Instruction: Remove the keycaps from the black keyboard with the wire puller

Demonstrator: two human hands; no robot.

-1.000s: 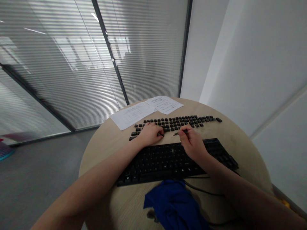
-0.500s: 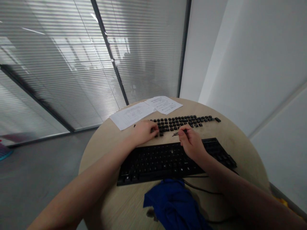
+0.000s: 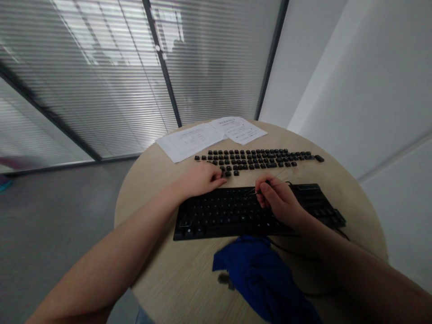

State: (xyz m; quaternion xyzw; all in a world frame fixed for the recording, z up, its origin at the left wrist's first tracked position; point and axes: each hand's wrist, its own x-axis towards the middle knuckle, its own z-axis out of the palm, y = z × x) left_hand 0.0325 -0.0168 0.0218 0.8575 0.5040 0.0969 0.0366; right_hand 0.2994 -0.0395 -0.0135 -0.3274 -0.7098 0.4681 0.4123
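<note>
Lower centre, our right hand [image 3: 278,198] pinches a thin, perhaps wire tool [image 3: 252,192] over the keyboard [image 3: 216,209]; our left hand's [image 3: 202,179] grip we can't tell. Mid-frame keycaps [image 3: 249,162] look light, hard: best held by the sides.

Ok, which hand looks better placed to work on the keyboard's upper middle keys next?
Probably the right hand: it holds a thin wiry tool over the keyboard, the tip near those keys. The left hand is by the loose keycaps, mostly beyond the keyboard's far edge.
</note>
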